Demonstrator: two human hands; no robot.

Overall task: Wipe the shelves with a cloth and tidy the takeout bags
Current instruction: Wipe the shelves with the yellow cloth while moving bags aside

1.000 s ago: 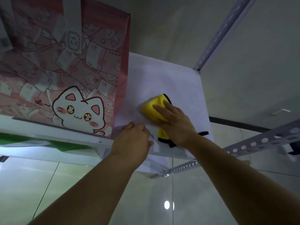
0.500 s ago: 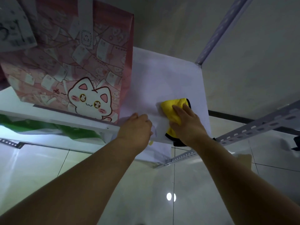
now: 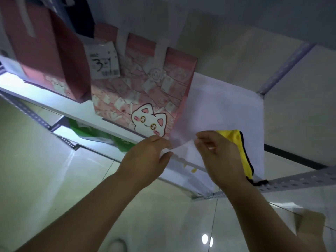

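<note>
A pink takeout bag with a white cartoon cat [image 3: 145,88] stands on the white shelf [image 3: 223,106]. My left hand [image 3: 145,160] and my right hand [image 3: 218,157] meet at the shelf's front edge. Each pinches the lifted edge of a thin white sheet [image 3: 183,149] that covers the shelf. A yellow cloth with black trim [image 3: 238,142] lies on the shelf just right of and behind my right hand, partly hidden by it. I cannot tell whether the hand still touches it.
A darker red bag [image 3: 54,60] stands left of the cat bag, and a paper receipt [image 3: 103,62] hangs between them. A green bag [image 3: 87,130] sits on the shelf below. A perforated metal rail [image 3: 300,180] and a post [image 3: 283,66] frame the right end. Tiled floor lies below.
My right hand has come off the yellow cloth and moved left to the shelf's front edge. Both hands now pinch the white sheet's edge. The view has swung left, showing more bags.
</note>
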